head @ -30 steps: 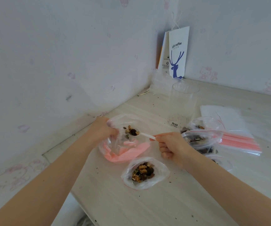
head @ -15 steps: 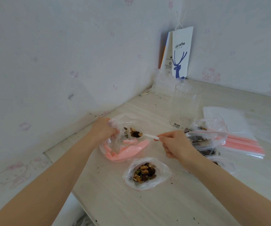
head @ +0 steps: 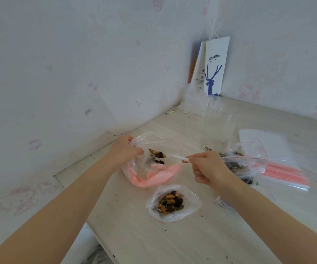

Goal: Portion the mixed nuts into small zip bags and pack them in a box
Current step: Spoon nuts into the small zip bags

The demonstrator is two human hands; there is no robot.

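Note:
My left hand (head: 124,151) grips the rim of a clear zip bag (head: 154,173) with a pink strip, holding its mouth open on the table. My right hand (head: 207,167) pinches the handle of a white plastic spoon (head: 178,157). The spoon's bowl carries mixed nuts (head: 157,154) just over the bag's mouth. A second small bag (head: 173,203) filled with nuts lies open in front of me. Larger bags of nuts (head: 244,162) sit behind my right hand, partly hidden by it.
A clear plastic cylinder (head: 217,126) stands behind the bags. A stack of unused zip bags (head: 283,168) lies at the right. A white paper coffee bag (head: 214,67) leans in the wall corner. Crumbs dot the pale tabletop (head: 172,241), whose edge drops off at the lower left.
The loaded spoon has stayed over the bag's mouth, tipping slightly. Both hands hold their grips; the view has shifted a little.

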